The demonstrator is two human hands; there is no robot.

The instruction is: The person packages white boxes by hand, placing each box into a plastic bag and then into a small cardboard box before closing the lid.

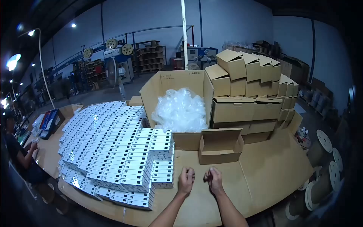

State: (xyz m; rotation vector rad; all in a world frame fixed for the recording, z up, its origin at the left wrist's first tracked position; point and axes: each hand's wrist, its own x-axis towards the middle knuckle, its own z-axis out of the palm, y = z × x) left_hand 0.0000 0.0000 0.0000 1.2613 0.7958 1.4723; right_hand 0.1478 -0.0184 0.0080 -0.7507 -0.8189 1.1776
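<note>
My left hand [186, 181] is above the cardboard-covered table, its fingers curled in and nothing visible in them. It is nearest the right edge of the stacked small white boxes [121, 151], which have dark square marks on their ends. A little apart from it, my right hand [214, 180] is also closed, with no object showing. Just beyond both hands stands an open brown carton [221, 151], flap raised at the back; neither hand touches it. Behind that, a large cardboard box [151, 89] holds a heap of clear plastic bags [180, 109].
Brown cartons [245, 109] are piled in tiers at the back right. Cable spools [321, 181] stand on the floor beyond the table's right edge. A co-worker [22, 155] is at the far left, near a blue box [49, 123]. A white pole [184, 34] rises behind the large box.
</note>
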